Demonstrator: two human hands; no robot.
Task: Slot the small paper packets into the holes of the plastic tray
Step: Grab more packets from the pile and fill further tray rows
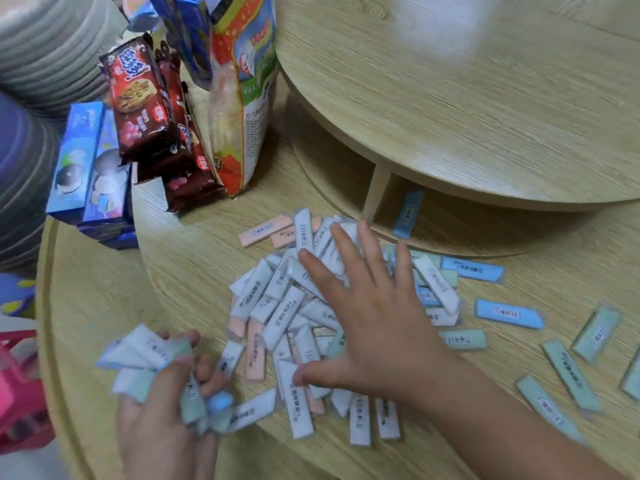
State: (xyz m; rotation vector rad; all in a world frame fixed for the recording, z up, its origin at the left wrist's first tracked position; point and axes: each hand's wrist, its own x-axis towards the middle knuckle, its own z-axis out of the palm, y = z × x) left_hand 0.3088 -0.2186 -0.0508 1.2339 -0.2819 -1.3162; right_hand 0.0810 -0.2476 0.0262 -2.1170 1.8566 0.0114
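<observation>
Several packets, a bunch (138, 362) of white, green and blue ones, are sitting clamped in the left hand (162, 424) at the near edge, its fingers curling tight round them. Just beyond, the right hand (374, 327) is lying flat with its fingers spread apart, pressing on the pile (273, 317) of mostly white and pink packets in the middle of the desk (104, 299); it is gripping nothing. To its right, green packets (568, 372) and blue packets (507, 313) are lying loose and well apart. At the left edge a pink plastic thing (17, 386) is showing only in part. Whether it is the tray I cannot tell, and no holes are showing anywhere. Farther back, a stray packet (408, 213) is lying under the raised tier (467, 98), and snacks (145, 98) and stacked bowls (45, 39) are standing at the far left.

The step in hand is looking like gathering, not yet slotting. To do it well, the right hand should be raking a few packets toward the near edge rather than pressing the heap flat, then pinching them by their long sides so they are all lying the same way. The bunch is splaying at odd angles and looking full; squaring it up before adding more should be saving dropped packets and making each one easier to feed end-first into a hole
</observation>
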